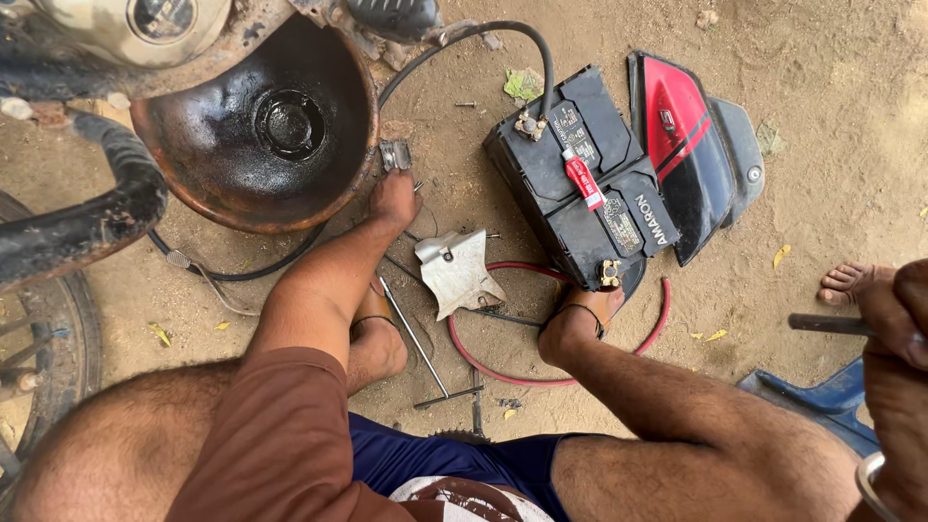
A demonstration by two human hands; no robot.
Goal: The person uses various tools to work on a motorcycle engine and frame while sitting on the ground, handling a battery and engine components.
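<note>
Left hand reaches to mid-frame ground, fingers curled onto a small metal clip beside the oily pan at upper left. Right hand at right edge, fist closed around a dark rod. Car battery at upper centre, red hose below it.

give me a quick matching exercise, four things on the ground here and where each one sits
Things:
1. black battery
2. rusty oil pan
3. red and black side panel
4. red cable

Places:
A. looped on the dirt around the foot below the battery
B. far side of the battery, partly tucked under it
C. centre, with a small red tube lying on top
D. upper left, beside the left hand

Pairs: 1-C, 2-D, 3-B, 4-A
</note>
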